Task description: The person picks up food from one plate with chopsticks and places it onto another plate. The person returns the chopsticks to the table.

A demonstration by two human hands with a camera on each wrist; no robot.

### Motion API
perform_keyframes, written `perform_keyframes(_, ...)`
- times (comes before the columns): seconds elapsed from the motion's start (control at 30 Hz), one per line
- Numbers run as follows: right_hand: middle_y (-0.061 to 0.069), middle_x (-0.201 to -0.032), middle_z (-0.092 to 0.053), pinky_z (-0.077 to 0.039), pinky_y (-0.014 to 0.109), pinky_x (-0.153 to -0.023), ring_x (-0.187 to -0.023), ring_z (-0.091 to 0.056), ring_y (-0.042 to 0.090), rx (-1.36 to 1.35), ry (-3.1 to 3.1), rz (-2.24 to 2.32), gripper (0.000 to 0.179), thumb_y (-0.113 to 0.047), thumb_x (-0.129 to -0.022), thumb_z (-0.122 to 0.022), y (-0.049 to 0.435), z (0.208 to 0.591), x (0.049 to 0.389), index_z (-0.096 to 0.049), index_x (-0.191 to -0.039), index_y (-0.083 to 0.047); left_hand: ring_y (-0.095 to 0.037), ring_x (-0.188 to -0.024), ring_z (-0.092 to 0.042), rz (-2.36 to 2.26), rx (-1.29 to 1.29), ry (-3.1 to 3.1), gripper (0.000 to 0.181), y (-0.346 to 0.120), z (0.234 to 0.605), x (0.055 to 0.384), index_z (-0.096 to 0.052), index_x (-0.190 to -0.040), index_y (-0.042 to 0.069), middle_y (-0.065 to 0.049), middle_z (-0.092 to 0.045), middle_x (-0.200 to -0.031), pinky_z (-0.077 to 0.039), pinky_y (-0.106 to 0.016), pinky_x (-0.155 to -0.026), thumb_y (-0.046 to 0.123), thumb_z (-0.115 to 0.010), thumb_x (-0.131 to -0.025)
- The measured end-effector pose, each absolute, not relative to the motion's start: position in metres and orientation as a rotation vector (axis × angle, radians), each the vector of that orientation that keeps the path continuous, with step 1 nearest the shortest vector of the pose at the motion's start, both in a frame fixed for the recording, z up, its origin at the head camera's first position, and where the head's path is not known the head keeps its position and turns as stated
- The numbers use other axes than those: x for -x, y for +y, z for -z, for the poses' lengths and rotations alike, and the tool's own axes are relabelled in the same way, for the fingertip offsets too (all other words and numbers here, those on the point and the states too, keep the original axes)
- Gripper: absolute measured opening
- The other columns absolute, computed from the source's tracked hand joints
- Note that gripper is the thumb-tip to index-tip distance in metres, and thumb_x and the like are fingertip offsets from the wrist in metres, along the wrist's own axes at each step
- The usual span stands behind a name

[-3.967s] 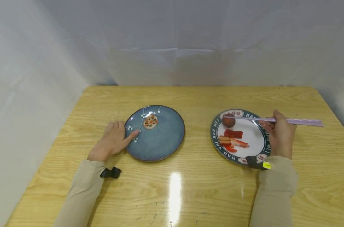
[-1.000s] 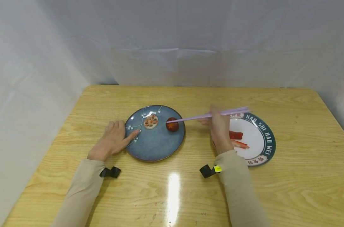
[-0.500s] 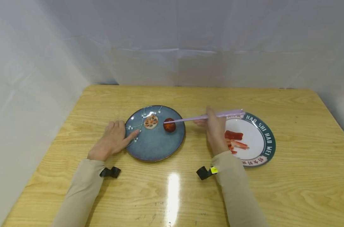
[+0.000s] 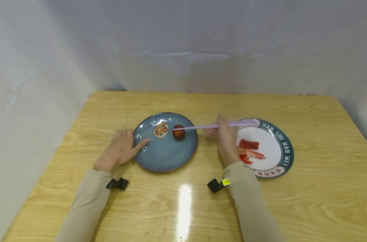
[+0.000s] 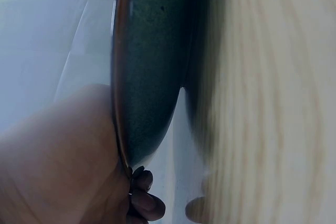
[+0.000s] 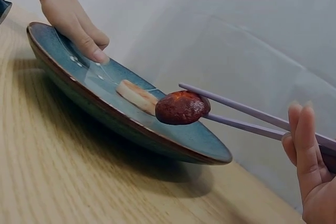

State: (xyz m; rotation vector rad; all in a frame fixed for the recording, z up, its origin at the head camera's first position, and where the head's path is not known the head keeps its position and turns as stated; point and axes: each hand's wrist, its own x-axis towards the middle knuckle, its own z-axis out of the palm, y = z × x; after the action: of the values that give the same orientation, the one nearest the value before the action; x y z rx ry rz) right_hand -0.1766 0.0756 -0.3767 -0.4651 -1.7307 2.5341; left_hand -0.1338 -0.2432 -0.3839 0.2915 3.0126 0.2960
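Mushroom [image 4: 179, 133]: moved left, now over blue plate [image 4: 168, 153].
Right hand [image 4: 227, 139]: fingers clamped on chopsticks [image 4: 242, 123].
Left hand [image 4: 118, 150]: fingers, thumb pinch plate rim.

Lotus slice [image 4: 161, 130] lies left of the mushroom [image 4: 179, 134].

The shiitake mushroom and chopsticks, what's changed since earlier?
The shiitake mushroom, held in the lilac chopsticks, went left from the green-rimmed plate to over the blue plate, near the lotus root slice; the right hand travelled with it. Nothing was let go. The left hand stayed on the blue plate; lotus root slice and red food pieces stayed put.
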Motion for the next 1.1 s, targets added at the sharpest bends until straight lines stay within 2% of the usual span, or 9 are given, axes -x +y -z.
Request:
perform_keyframes(0.4, 0.009, -0.063, -0.066, -0.055, 0.030, -0.058, -0.054, -0.068, 0.018, 0.399, -1.676, -2.569, 0.029, -0.021, -0.099, -0.054, 0.0726, 0.3814, 0.1765, -0.052, -0.089, 0.006, -0.033, -0.084, -0.044, -0.312, -0.273, 3.001, 0.065, -0.2437, 0.3840, 0.1346, -0.045, -0.102, -0.009, -0.018, -0.048, -0.086, -0.029, -0.046, -0.086, 0.056, -0.039, -0.098)
perform_keyframes(0.67, 0.010, -0.073, -0.067, -0.055, 0.031, -0.063, -0.060, -0.069, 0.018, 0.354, -1.735, -2.584, 0.037, -0.023, -0.094, -0.063, 0.0755, 0.3802, 0.1762, -0.053, -0.101, 0.013, -0.033, -0.086, -0.042, -0.323, -0.269, 2.992, 0.069, -0.2437, 0.3843, 0.1353, -0.045, -0.104, -0.010, -0.020, -0.049, -0.089, -0.029, -0.046, -0.085, 0.058, -0.037, -0.098)
perform_keyframes(0.9, 0.009, -0.070, -0.066, -0.055, 0.030, -0.057, -0.055, -0.067, 0.017, 0.352, -1.761, -2.516, 0.024, -0.022, -0.092, -0.066, 0.0755, 0.3737, 0.1773, -0.057, -0.084, 0.000, -0.034, -0.087, -0.043, -0.309, -0.275, 3.001, 0.066, -0.2443, 0.3848, 0.1361, -0.044, -0.101, -0.010, -0.021, -0.049, -0.089, -0.029, -0.047, -0.087, 0.056, -0.038, -0.098)
perform_keyframes(1.1, 0.009, -0.069, -0.067, -0.055, 0.032, -0.056, -0.054, -0.066, 0.018, 0.286, -1.834, -2.396, 0.030, -0.027, -0.091, -0.068, 0.0783, 0.3724, 0.1792, -0.059, -0.085, 0.001, -0.034, -0.086, -0.043, -0.308, -0.275, 3.003, 0.065, -0.2442, 0.3845, 0.1354, -0.045, -0.100, -0.009, -0.020, -0.049, -0.088, -0.029, -0.046, -0.086, 0.055, -0.039, -0.098)
